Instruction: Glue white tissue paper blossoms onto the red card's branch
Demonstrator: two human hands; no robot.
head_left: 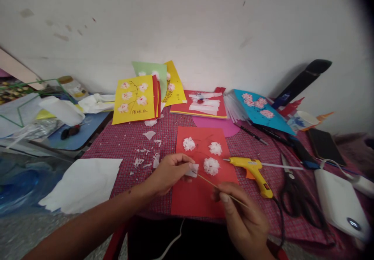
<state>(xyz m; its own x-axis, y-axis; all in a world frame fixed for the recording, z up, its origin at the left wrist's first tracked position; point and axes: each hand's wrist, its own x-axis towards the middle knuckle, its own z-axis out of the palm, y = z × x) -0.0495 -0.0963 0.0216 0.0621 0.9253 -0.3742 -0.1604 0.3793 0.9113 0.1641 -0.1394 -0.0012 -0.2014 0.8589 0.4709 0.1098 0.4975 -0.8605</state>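
Between the fingertips of my left hand [172,172] is a small piece of white tissue paper [193,169]. My right hand [244,215] pinches a thin wooden stick [209,181], whose far end meets the tissue piece. Beneath both hands lies a sheet of red paper [191,197] bearing three crumpled white tissue flowers [211,166] and faint drawn lines. A yellow hot glue gun [254,170] rests to the right, its nozzle over the red sheet and a glue stick out of its back.
Black scissors [295,192] and a white power bank [340,201] sit at the right. White scraps [138,161] litter the checked cloth left of the red sheet. Finished flower cards [134,100] lean at the back, near a blue card [264,110]. A white sheet [84,184] overhangs the left edge.
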